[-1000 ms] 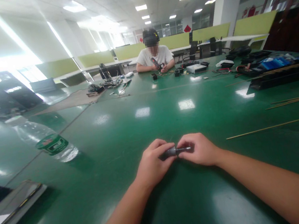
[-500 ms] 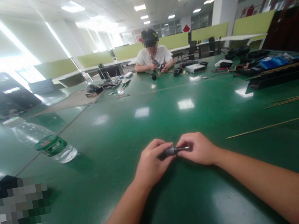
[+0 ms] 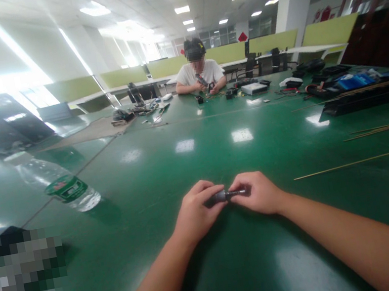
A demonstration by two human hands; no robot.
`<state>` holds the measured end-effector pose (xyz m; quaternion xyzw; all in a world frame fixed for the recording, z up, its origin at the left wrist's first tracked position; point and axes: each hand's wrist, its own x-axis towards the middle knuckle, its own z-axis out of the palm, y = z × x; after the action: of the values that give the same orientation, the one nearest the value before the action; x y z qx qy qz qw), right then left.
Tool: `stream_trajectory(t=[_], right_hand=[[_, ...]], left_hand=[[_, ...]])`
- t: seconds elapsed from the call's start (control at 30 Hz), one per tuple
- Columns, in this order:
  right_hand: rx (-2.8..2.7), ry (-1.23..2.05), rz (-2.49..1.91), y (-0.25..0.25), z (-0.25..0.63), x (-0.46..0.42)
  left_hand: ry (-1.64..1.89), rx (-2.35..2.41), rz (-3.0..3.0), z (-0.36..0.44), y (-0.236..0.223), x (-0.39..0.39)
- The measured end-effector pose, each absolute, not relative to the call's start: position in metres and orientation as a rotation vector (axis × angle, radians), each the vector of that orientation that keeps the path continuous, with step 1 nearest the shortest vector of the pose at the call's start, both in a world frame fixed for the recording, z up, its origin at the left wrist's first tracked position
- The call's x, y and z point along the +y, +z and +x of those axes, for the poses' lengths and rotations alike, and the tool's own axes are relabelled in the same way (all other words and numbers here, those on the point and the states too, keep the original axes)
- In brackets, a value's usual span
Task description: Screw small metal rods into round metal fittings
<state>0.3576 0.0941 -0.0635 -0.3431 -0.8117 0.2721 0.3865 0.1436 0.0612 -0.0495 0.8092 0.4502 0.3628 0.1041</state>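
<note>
Both my hands meet low over the green table (image 3: 190, 166), gripping one small dark cylindrical part (image 3: 222, 196) with a thin metal shaft sticking out to the right. My left hand (image 3: 195, 213) wraps the thicker dark end. My right hand (image 3: 259, 193) pinches the shaft end with fingertips. Most of the part is hidden by my fingers.
A water bottle (image 3: 58, 183) lies at the left. Thin wooden sticks (image 3: 363, 162) lie at the right, with a long black tray (image 3: 370, 99) and blue items behind. Across the table a person in a white shirt (image 3: 200, 75) handles small parts among tools.
My hands and the part stay almost still. The person across the table has shifted their hands slightly.
</note>
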Motion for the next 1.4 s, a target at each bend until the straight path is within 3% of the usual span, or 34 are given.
stream_trajectory(t=[1.4], right_hand=[[-2.047, 0.701, -0.925, -0.0643, 0.3582, 0.0939]], left_hand=[[1.095, 1.331, 2.393, 0.1403, -0.0483, 0.0625]])
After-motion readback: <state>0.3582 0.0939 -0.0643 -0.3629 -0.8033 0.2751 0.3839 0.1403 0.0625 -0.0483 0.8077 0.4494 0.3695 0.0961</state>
